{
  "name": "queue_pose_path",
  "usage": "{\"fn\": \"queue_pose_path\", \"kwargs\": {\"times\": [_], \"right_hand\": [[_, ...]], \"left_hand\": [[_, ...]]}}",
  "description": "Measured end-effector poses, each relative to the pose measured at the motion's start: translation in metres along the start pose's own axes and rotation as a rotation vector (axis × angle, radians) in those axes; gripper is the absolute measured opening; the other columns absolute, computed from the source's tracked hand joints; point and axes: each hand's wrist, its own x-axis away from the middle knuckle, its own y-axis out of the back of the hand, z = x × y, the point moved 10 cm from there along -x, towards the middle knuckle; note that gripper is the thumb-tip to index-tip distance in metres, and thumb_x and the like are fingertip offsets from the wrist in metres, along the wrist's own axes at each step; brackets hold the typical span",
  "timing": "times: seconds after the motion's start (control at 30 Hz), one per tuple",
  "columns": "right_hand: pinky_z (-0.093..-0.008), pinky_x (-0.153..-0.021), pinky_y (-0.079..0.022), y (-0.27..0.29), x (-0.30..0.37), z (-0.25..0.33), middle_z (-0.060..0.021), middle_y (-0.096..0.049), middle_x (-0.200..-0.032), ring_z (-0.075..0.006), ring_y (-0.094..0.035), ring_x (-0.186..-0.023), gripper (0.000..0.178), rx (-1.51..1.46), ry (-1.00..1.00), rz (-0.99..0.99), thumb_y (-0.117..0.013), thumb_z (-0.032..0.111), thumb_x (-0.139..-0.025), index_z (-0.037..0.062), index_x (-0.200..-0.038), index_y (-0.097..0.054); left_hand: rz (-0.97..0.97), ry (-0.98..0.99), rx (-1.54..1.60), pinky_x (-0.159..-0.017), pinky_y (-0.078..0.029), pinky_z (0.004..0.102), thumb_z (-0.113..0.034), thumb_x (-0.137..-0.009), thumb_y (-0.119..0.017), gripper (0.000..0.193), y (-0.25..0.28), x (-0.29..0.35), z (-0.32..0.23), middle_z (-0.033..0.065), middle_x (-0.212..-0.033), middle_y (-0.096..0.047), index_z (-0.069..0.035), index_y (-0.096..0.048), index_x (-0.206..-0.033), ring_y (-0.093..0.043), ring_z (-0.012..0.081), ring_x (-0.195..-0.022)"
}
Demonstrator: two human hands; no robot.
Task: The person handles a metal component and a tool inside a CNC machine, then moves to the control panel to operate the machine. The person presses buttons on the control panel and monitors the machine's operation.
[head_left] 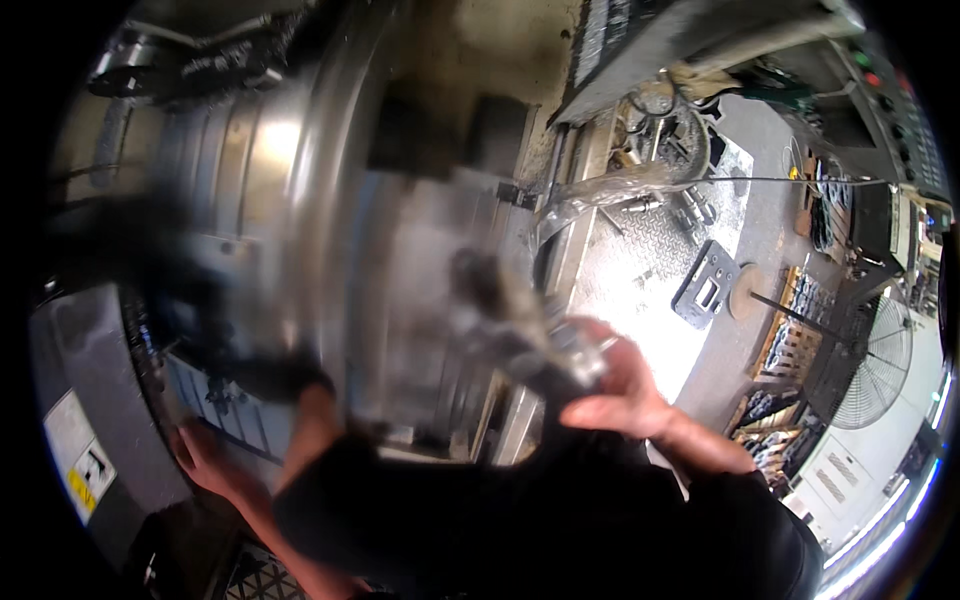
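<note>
Workshop floor [712, 385] stretches away on the right, with a big round fan [885, 365] near the edge of view and wooden racks [797, 330] of metal parts beyond the bright counter [640, 265]. On that patterned metal top sit a dark plate [688, 296] with a rectangular opening and, farther up, a few small cylindrical pieces [695, 207]. Now to the middle, and it's all blur! Big steel machinery [330, 190] fills the left half, its details smeared. Right hand [635, 390] is up in front of it, near the counter's closer edge, and its grip is wrapped round one end of a blurred metal part [545, 350], thumb on the near side, fingers on the far side; the part slants up and leftward from there. Over on the left, a bare forearm [312, 425] leaves a black sleeve [345, 490] and runs into dark blur, while a second forearm [245, 500] lies lower down, its hand by a grey panel [90, 340]. Which belongs to the left hand, I can't tell, nor whether that grip is spread or closed.
</note>
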Motion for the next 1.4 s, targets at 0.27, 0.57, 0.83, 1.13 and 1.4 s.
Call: {"fn": "queue_pose_path", "kwargs": {"times": [0.27, 0.57, 0.83, 1.13, 1.4], "right_hand": [[-0.0231, -0.063, -0.037, 0.087, 0.195, 0.246, -0.0238, -0.053, -0.131, -0.0111, -0.052, -0.078, 0.108, 0.048, 0.741, -0.168, -0.089, 0.048, -0.074, -0.0049, -0.149, -0.032], [-0.0189, -0.044, -0.033, 0.156, 0.270, 0.246, -0.0231, -0.058, -0.125, -0.0053, -0.047, -0.057, 0.083, 0.003, 0.880, -0.435, -0.079, 0.048, -0.086, -0.0004, -0.144, -0.044], [-0.0208, -0.063, -0.047, 0.227, 0.238, 0.180, -0.0011, -0.066, -0.099, -0.0059, -0.059, -0.077, 0.058, 0.065, 0.591, -0.804, -0.083, 0.008, -0.084, -0.0030, -0.132, -0.053], [-0.0299, -0.094, -0.052, 0.304, 0.172, 0.174, -0.0084, -0.066, -0.119, -0.0154, -0.065, -0.105, 0.065, 0.122, 0.753, -1.013, -0.086, 0.005, -0.080, -0.0044, -0.134, -0.051], [-0.0315, -0.095, -0.049, 0.403, 0.156, 0.162, -0.0100, -0.067, -0.114, -0.0167, -0.063, -0.102, 0.072, 0.288, 0.629, -1.527, -0.087, 0.026, -0.074, -0.0032, -0.132, -0.055]], "left_hand": [[0.299, -0.403, 0.482, -0.110, -0.048, 0.0386, -0.009, -0.105, -0.057, 0.039, -0.005, 0.128, -0.235, 0.0174, -0.126, -0.064, 0.005, -0.049, -0.141, -0.062, 0.0254, -0.118], [1.242, -0.763, 0.133, -0.095, -0.049, 0.0368, -0.013, -0.084, -0.072, 0.046, -0.130, 0.384, -0.363, 0.0155, -0.108, -0.065, 0.006, -0.056, -0.123, -0.064, 0.0250, -0.101], [1.802, -1.366, -0.058, -0.083, -0.053, 0.0453, -0.030, -0.082, -0.079, 0.046, -0.283, 0.565, -0.392, 0.0141, -0.109, -0.069, -0.006, -0.065, -0.119, -0.067, 0.0363, -0.101], [2.015, -1.546, -0.751, -0.089, -0.054, 0.0476, -0.027, -0.083, -0.079, 0.043, -0.442, 0.631, -0.308, 0.0185, -0.105, -0.072, -0.003, -0.066, -0.116, -0.068, 0.0369, -0.104], [1.937, -1.577, -0.500, -0.089, -0.055, 0.0464, -0.025, -0.086, -0.076, 0.047, -0.479, 0.616, -0.318, 0.0185, -0.107, -0.070, -0.002, -0.061, -0.124, -0.068, 0.0375, -0.103]]}}
